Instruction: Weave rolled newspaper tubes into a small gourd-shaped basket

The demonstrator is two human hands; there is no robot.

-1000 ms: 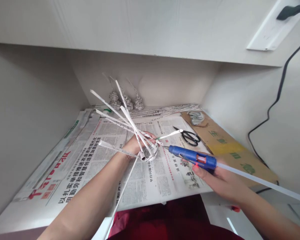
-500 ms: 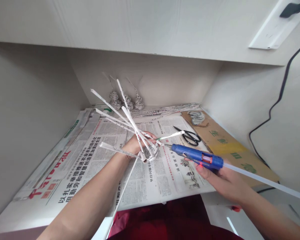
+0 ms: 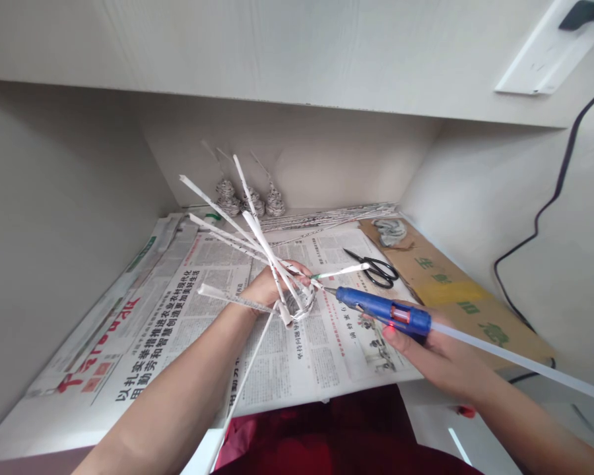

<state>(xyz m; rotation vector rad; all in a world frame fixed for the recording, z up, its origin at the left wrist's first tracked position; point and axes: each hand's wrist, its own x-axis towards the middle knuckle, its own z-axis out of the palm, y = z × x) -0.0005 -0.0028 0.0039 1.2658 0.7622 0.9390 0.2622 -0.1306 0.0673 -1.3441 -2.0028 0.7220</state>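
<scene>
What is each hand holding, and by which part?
The right hand holds a blue glue gun below its barrel; the left hand holds a paper weaving near its woven end, exact finger contact partly hidden.

This looks to me like a craft corner in a home, though I can't tell which room. The worktop (image 3: 22,432) sits in a pale recess under an overhanging panel (image 3: 277,53), like built-in furniture, and newspapers (image 3: 143,330) cover much of it. Black scissors (image 3: 376,272), a blue glue gun (image 3: 376,307) and a bundle of thin paper rods (image 3: 336,215) speak of handiwork; so do the little gourd-shaped paper figures (image 3: 275,202) at the back (rather charming, those). Flattened cardboard (image 3: 468,323) lies at the right.
</scene>
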